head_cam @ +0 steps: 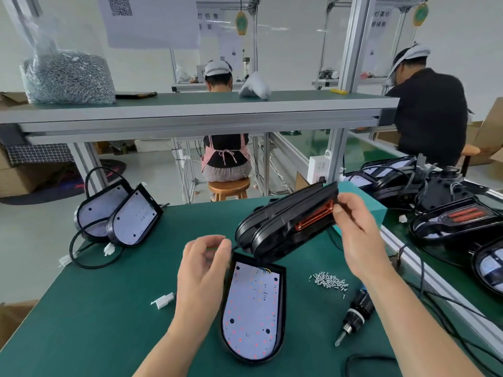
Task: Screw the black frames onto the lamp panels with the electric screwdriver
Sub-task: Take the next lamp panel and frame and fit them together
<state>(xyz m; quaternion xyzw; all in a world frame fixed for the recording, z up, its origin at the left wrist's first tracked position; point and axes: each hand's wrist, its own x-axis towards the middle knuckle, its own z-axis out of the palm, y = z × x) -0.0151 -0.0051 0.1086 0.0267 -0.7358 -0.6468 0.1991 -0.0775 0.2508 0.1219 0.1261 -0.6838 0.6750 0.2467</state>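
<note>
— Where's the black frame (277, 227)?
— Tilted above the bench (109, 308); the right hand (359, 235) pinches its red-lens end.
— The left hand (204, 268)?
— Fingers curled just beside the lamp panel (253, 311), which lies flat near the front edge. Can't tell if it pinches anything.
— The electric screwdriver (353, 317)?
— Lying right of it, near the screws (329, 280).
</note>
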